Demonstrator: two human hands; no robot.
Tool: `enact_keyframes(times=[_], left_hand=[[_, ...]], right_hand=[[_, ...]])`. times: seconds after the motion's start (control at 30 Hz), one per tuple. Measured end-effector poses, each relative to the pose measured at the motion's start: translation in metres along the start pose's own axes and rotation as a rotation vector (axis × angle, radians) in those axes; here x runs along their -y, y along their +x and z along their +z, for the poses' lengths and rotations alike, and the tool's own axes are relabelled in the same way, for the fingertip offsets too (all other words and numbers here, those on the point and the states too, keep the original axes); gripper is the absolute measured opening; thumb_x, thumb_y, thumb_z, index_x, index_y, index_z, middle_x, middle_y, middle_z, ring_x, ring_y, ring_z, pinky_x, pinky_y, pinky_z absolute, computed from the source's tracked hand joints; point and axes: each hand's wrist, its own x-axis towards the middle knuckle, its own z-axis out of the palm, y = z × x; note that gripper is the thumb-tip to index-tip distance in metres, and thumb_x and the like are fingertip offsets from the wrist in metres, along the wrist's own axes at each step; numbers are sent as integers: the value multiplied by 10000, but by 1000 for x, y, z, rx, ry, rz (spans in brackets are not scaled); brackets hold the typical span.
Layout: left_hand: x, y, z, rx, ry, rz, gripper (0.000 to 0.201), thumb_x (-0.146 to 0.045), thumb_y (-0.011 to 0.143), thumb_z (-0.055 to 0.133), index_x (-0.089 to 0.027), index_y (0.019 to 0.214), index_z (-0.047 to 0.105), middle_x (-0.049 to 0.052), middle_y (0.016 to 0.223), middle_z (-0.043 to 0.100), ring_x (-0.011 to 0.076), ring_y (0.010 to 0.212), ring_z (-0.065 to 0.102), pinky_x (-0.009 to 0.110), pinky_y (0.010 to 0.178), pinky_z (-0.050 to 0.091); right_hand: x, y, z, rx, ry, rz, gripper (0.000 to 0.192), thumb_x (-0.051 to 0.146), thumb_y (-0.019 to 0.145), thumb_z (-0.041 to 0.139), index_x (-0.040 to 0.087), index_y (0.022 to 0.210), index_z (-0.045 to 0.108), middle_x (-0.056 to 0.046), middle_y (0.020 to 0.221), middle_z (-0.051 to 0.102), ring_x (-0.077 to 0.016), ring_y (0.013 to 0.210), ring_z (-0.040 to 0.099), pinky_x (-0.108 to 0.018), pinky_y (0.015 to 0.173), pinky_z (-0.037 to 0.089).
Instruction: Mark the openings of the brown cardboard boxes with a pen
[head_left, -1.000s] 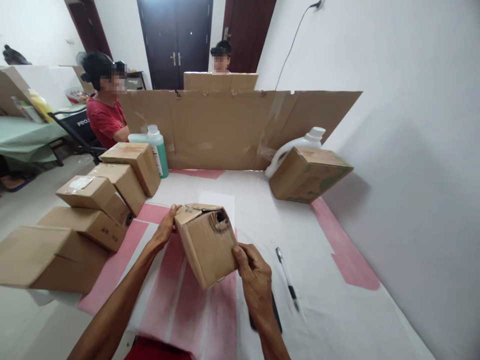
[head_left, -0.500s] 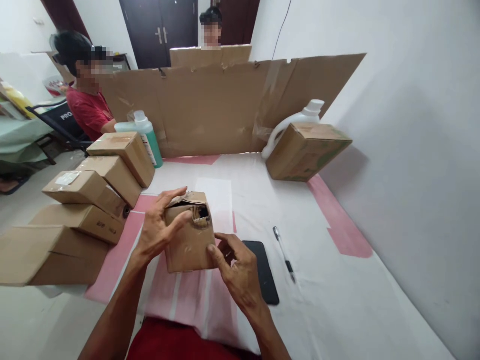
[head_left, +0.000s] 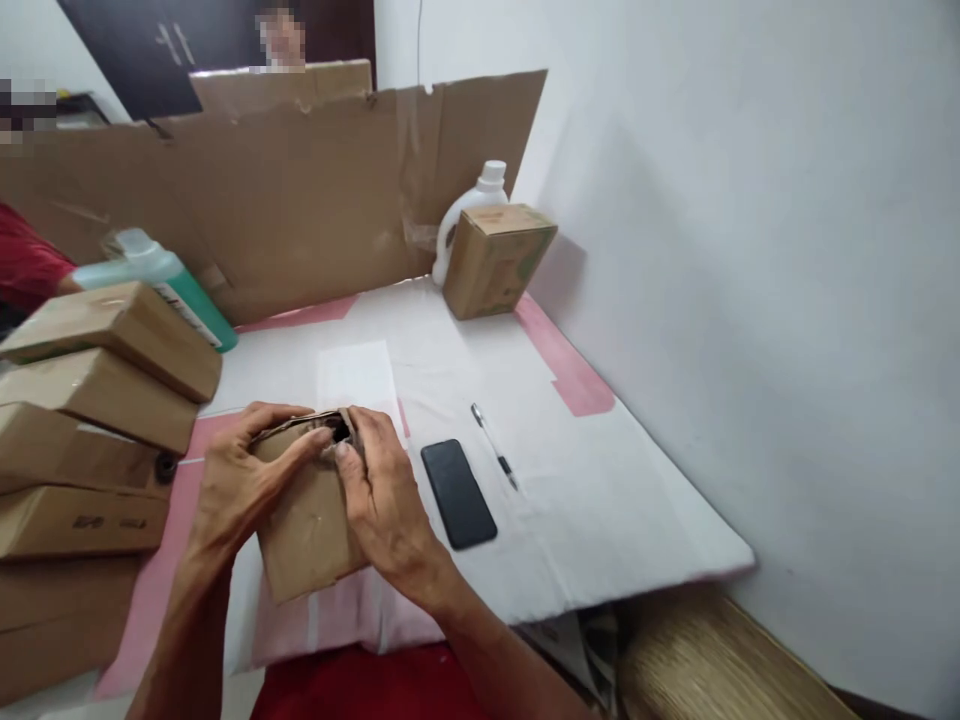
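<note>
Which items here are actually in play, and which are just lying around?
In play: torn box, left hand, right hand, both gripping it.

Lying about: phone, pen, stacked boxes, green bottle, white jug, far box, cardboard screen.

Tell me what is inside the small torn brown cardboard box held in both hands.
Only a dark hole shows at the small torn brown cardboard box's top; left hand and right hand cover the rest, hiding contents.

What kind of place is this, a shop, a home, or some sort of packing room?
Probably a makeshift packing room in a house or small office. Stacked cardboard boxes crowd the cloth-covered table, a cardboard screen divides it from another person's seat, and both hands grip a small torn box.
</note>
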Motion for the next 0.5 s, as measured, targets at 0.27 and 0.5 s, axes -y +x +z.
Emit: enact_keyframes(times=[0.27, 0.5], left_hand=[[-19, -11, 25, 7, 89, 115, 186, -386, 811, 786, -242, 929, 788, 4, 937, 750, 183, 843, 708, 285, 750, 534], [-17, -18, 25, -7, 56, 131, 256, -387, 985, 612, -213, 934, 793, 26, 935, 742, 175, 854, 690, 288, 777, 501]], right_hand=[[-3, 0, -31, -4, -13, 54, 248, 263, 1002, 480, 180, 1174, 638, -108, 1158, 662, -230, 1097, 631, -403, 1010, 506], [-63, -5, -93, -34, -234, 273, 398, 442, 968, 588, 191, 1277, 598, -118, 1186, 677, -246, 1009, 659, -367, 852, 522]])
